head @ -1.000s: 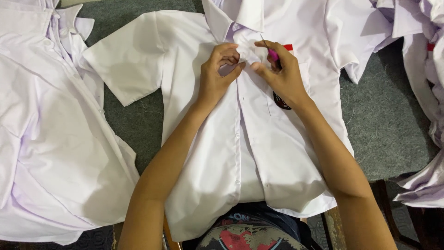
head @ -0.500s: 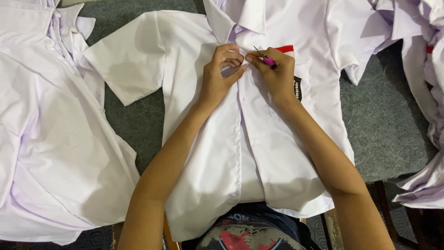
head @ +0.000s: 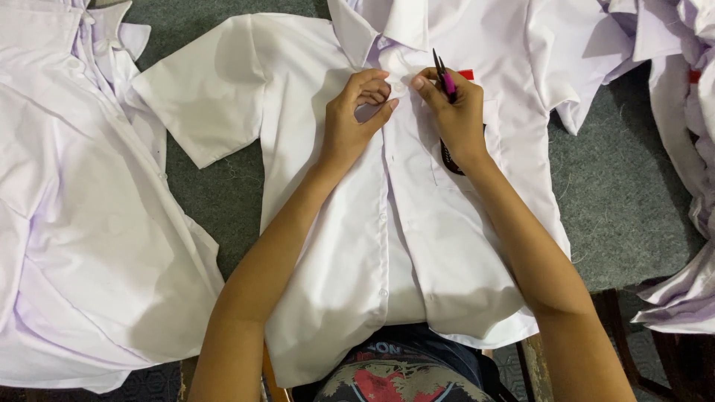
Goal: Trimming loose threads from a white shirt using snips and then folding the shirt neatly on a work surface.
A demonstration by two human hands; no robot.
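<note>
At the collar end of the white short-sleeved cotton shirt [head: 387, 246], spread on the grey felt-covered table [head: 633, 216], I noted the right hand [head: 456, 112] had lifted; its fingers gripped the small pink-handled thread snips [head: 445, 77], blades now pointing up. Left hand [head: 356, 119] fingers pinched the placket beside the top white button [head: 399, 87], as before. More white shirts [head: 67, 223] lay alongside.

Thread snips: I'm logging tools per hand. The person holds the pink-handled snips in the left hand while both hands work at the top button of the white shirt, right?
Not quite: the head view shows the snips in the right hand, not the left hand. Both hands do work at the top button of the white shirt.
</note>
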